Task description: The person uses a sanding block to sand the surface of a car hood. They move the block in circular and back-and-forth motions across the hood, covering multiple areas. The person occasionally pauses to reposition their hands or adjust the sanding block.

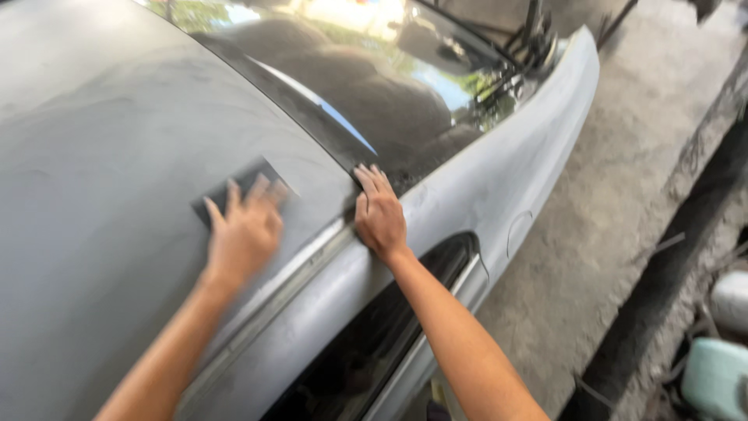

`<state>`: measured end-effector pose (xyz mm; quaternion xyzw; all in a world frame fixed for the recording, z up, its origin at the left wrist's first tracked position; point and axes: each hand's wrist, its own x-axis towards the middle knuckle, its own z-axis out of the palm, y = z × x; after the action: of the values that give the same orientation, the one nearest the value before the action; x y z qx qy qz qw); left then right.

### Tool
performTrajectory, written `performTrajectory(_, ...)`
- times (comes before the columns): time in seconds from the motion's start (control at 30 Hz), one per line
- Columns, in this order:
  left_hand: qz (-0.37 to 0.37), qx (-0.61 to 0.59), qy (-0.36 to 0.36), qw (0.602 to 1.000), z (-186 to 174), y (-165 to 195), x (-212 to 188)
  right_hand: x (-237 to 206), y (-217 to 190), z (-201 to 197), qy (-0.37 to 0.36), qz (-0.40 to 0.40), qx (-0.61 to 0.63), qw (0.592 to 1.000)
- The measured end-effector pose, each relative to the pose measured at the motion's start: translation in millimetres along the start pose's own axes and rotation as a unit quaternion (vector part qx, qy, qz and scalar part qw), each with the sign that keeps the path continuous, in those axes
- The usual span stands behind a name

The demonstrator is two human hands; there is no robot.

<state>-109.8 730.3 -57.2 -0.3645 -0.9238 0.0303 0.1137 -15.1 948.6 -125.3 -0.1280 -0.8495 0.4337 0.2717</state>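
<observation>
A grey, primer-dull car roof fills the left of the head view. My left hand lies flat on it, fingers spread, pressing a dark sheet of sandpaper against the panel; the hand is motion-blurred. My right hand rests palm down with fingers together on the roof's edge, where the grey pillar meets the dark rear window glass. It holds nothing.
A dark side window runs below my right arm. To the right lies a bare concrete floor, with a dark trench edge and a pale green container at the lower right corner.
</observation>
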Motion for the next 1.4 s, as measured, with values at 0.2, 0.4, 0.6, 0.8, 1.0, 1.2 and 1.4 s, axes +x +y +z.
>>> performTrajectory(0.2,0.011,-0.016,-0.061,0.998,8,55,13,7,-12,-2,-0.003,-0.004,-0.006,1.000)
performTrajectory(0.4,-0.124,0.004,-0.050,0.991,-29,-30,-14,5,-21,-2,0.004,0.000,-0.010,1.000)
performTrajectory(0.6,0.018,-0.028,-0.099,0.995,2,64,-45,4,-26,-2,0.000,-0.005,-0.017,1.000)
performTrajectory(0.8,-0.117,-0.066,-0.094,0.986,-17,-14,42,6,-29,0,-0.005,-0.005,-0.023,1.000)
performTrajectory(1.0,-0.056,0.025,-0.032,0.998,-27,21,-80,4,-21,3,0.001,-0.022,-0.035,0.999)
performTrajectory(1.2,-0.026,-0.026,-0.058,0.998,-5,16,10,4,-14,4,0.006,-0.024,-0.038,0.999)
performTrajectory(1.4,-0.263,-0.059,-0.014,0.963,-44,-84,-66,5,-14,9,0.010,-0.026,-0.039,0.999)
